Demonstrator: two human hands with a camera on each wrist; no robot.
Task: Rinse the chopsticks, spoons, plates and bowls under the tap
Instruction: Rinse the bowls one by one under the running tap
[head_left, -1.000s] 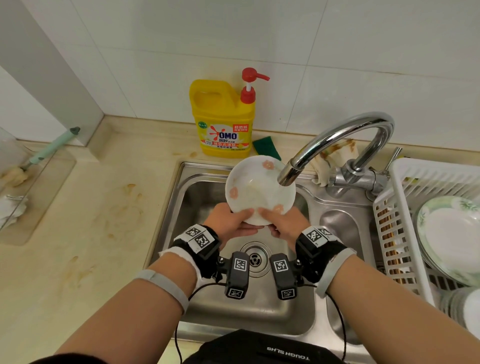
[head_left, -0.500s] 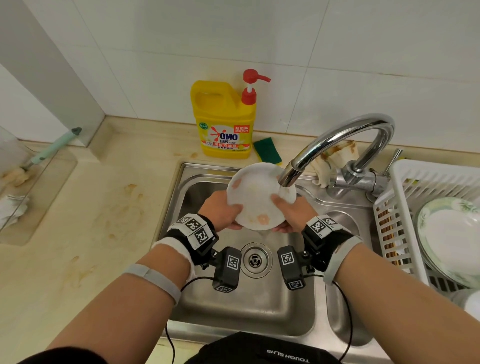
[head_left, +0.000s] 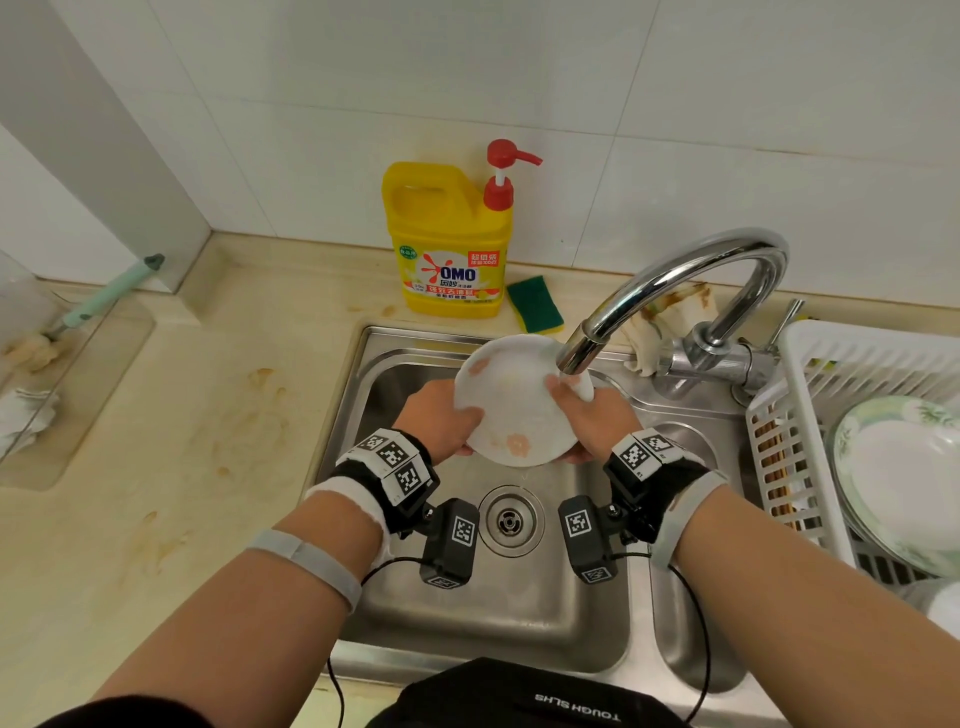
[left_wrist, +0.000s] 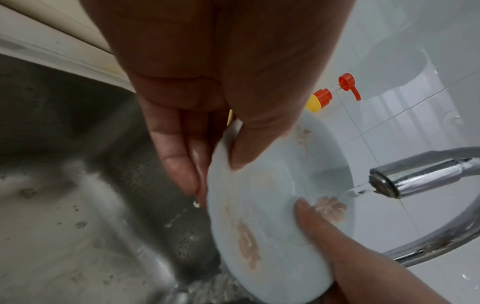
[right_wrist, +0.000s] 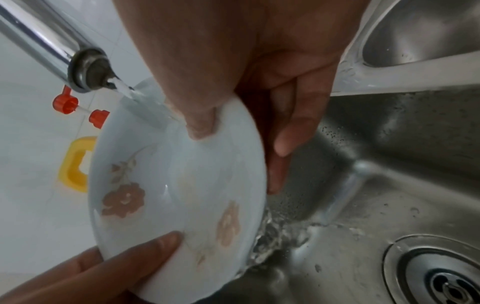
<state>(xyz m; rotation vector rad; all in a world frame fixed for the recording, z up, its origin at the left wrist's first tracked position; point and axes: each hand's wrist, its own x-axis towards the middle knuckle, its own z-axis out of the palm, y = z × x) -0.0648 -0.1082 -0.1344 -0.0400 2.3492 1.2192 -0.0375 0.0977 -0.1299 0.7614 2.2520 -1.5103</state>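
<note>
A white plate with pink flowers (head_left: 511, 402) (left_wrist: 262, 216) (right_wrist: 179, 195) is tilted over the sink (head_left: 395, 374), its far edge under the tap spout (head_left: 574, 358). My left hand (head_left: 441, 421) pinches its left rim, thumb on the face and fingers behind. My right hand (head_left: 584, 410) pinches the right rim the same way. Water (right_wrist: 124, 88) runs from the spout (right_wrist: 85, 67) onto the plate by my right thumb (right_wrist: 200, 123) and spills off the lower edge into the basin.
A yellow detergent bottle (head_left: 447, 239) and a green sponge (head_left: 535, 304) stand behind the sink. A white rack (head_left: 831, 374) on the right holds plates (head_left: 904, 478) and chopsticks (head_left: 779, 467). A stained cloth (head_left: 660, 322) lies by the tap base.
Both hands carried the plate back and right until its rim came under the spout. The plate tilted flatter and both hands shifted along its rim.
</note>
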